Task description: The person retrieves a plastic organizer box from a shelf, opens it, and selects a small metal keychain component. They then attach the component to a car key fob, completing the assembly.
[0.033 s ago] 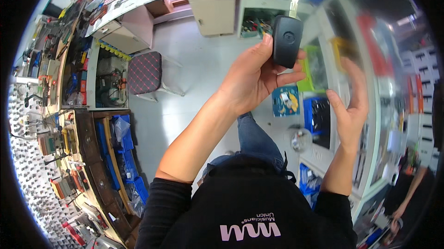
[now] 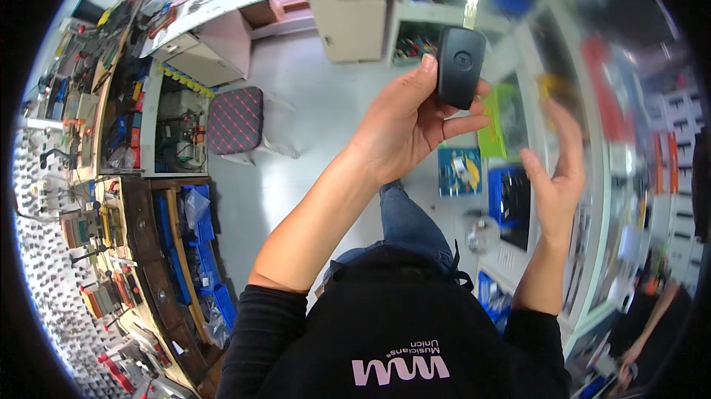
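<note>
at the view's one o'clock, the left hand (image 2: pixel 404 119) is holding a black key fob (image 2: pixel 461 69) between thumb (image 2: pixel 426 67) and curled fingers (image 2: pixel 466 126), the metal blade (image 2: pixel 471 8) pointing toward twelve; at three o'clock, the right hand (image 2: pixel 560 185) is hovering empty, thumb and fingers standing apart.

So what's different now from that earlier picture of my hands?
Your right hand has shifted slightly left and down in the picture. The background has shifted a little too, the stool appearing slightly farther right. Nothing was taken hold of or let go: your left hand still holds the black key, in the same spot.
</note>
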Demonstrator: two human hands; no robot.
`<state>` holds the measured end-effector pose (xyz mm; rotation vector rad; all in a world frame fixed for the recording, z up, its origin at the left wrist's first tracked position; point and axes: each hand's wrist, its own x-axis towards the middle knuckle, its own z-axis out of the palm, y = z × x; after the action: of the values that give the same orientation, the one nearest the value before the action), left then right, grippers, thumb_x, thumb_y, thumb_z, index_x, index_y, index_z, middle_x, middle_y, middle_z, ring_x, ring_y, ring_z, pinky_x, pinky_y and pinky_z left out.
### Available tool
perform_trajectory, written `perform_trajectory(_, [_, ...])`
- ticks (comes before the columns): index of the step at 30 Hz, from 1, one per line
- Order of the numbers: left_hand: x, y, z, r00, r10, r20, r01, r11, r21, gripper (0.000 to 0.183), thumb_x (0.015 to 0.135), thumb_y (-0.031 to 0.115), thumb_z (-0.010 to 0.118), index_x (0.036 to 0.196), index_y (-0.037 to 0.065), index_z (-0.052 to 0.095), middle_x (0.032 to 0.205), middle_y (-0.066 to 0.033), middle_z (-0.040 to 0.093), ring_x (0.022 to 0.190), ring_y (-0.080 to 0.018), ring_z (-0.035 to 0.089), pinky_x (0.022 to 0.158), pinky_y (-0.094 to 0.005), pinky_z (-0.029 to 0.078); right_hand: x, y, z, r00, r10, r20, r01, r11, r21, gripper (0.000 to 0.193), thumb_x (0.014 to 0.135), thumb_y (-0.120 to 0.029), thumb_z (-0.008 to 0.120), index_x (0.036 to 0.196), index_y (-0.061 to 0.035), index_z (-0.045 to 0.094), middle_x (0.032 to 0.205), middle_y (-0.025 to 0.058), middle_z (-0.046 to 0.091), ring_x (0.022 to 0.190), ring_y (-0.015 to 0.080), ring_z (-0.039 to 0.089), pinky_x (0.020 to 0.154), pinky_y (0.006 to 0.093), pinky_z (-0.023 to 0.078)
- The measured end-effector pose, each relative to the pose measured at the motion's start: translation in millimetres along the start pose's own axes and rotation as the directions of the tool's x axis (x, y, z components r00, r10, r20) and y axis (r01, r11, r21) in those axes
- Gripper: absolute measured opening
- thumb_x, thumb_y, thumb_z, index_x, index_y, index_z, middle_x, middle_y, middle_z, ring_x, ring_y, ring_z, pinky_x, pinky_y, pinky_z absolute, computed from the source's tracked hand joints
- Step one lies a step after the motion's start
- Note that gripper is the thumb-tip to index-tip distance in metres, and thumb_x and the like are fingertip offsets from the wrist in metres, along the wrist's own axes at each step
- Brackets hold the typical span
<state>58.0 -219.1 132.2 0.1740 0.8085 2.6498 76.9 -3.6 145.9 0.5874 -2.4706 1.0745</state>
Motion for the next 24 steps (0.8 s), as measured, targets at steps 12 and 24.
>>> perform_trajectory(12, [128.3, 274.6, -217.6, 0.906, 0.325, -0.27, -0.347, 0.937, -0.037, 0.042, 0.087, 0.03, 0.049, 0.122, 0.007, 0.039, 0.111, -0.0138, 0.05, 0.098, -0.0252, 0.052, 0.09, -0.0452, 0.04, 373.9, -36.9, 293.3, 0.86, -0.479, 0.174, 0.412, 0.854, 0.317, 0.027, 0.077, -0.017, 0.06, 0.102, -0.0068, 0.061, 0.115, 0.0134, 0.051, 0.109, 0.0293, 0.047, 0.099, 0.0514, 0.024])
perform_trajectory(24, [170.3, 548.4, -409.8, 0.619, 0.58, -0.53, -0.28, 0.793, 0.541, 0.032, 0.078, 0.018, 0.062, 0.104, 0.005, 0.05, 0.076, -0.0049, 0.052, 0.069, -0.016, 0.054, 0.057, -0.0278, 0.047, 748.2, 117.5, 377.6, 0.981, 0.042, -0.192, -0.036, 0.999, 0.032, 0.032, 0.079, -0.017, 0.059, 0.109, -0.0059, 0.058, 0.104, 0.0126, 0.059, 0.099, 0.0245, 0.053, 0.085, 0.0339, 0.04])
